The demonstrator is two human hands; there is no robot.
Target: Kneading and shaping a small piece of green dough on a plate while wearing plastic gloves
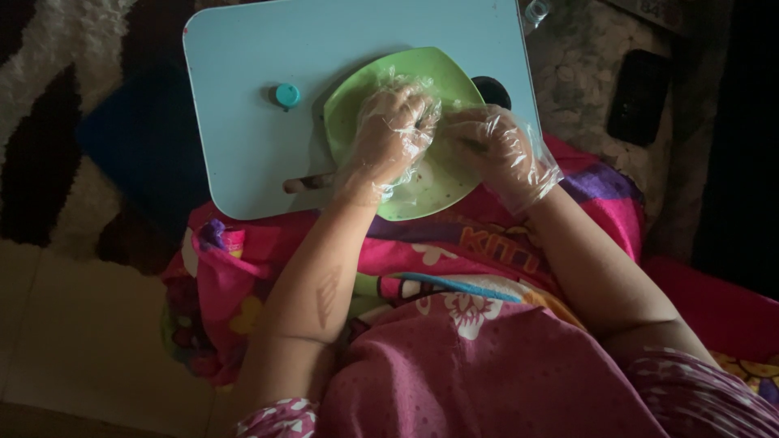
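- The left hand (391, 134) wears a loose clear plastic glove and lies curled over the middle of a green plate (442, 174); its fingers bend down and inward toward the plate.
- The left grip looks half closed, but the crinkled glove and dim light hide the fingertips, so I cannot tell whether it has hold of anything.
- The right hand (497, 146), gloved the same way, sits at the right edge of the plate with its fingers pointing left, nearly touching the left hand.
- The right grip seems pinched on something small and dark between the fingertips, though the view is too murky to be sure.
- The plate is leaf-like in shape with a pointed top and rests on the right part of a pale blue table (243, 105), its lower rim hanging just past the near edge; small specks show on its bare lower surface.
- A teal bottle cap (287, 95) stands on the table left of the plate, apart from it.
- A slot-shaped handle cut-out (308, 184) sits near the table's near edge, beside the left wrist.
- A dark round recess (492, 91) shows at the table's right side, partly behind the plate.
- A bright pink patterned blanket (422, 259) covers the lap under the forearms.
- A dark flat device (639, 97) lies on the patterned rug to the right, well apart from the table.
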